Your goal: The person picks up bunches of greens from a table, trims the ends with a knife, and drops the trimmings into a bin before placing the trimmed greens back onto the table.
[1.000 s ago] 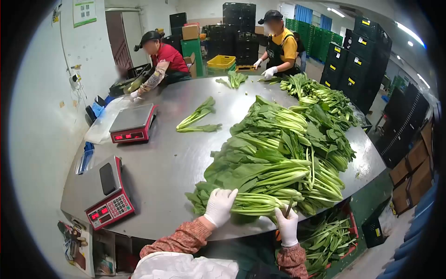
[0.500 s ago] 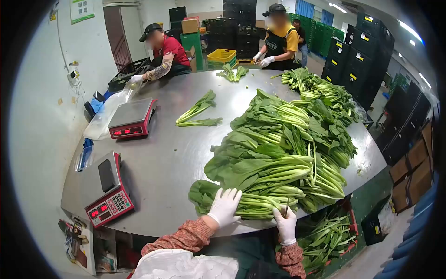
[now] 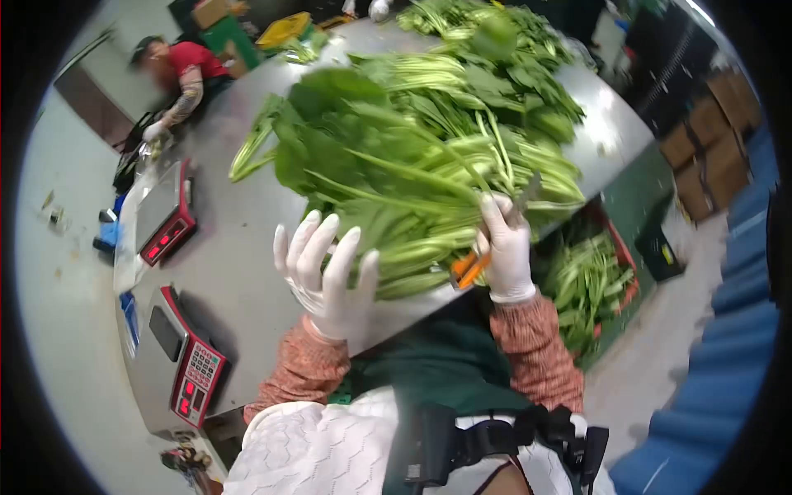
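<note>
My right hand (image 3: 507, 260), in a white glove, is closed around a small knife with an orange handle (image 3: 468, 269); its blade (image 3: 528, 195) points up past my fingers. Between the same hand's thumb and fingers is the stem end of a leafy green stalk (image 3: 404, 169), raised over the pile, its leaves toward the left. My left hand (image 3: 326, 276), also gloved, is open with fingers spread, in front of the near bunches of greens (image 3: 412, 260). It appears to hold nothing. The leafy greens pile (image 3: 528, 157) covers much of the table's right side.
Two red-sided scales (image 3: 194, 371) stand on the metal table (image 3: 247, 264) at left, the nearer with a phone (image 3: 167, 333) on it. Below the right edge is a red-rimmed crate of leaves (image 3: 590, 280). A person in red (image 3: 194, 62) works at the far left. Cardboard boxes (image 3: 714, 148) are at right.
My left hand has come off the greens and its fingers have spread. My right hand has lifted a leafy stalk above the pile. The view has tilted downward and turned.
</note>
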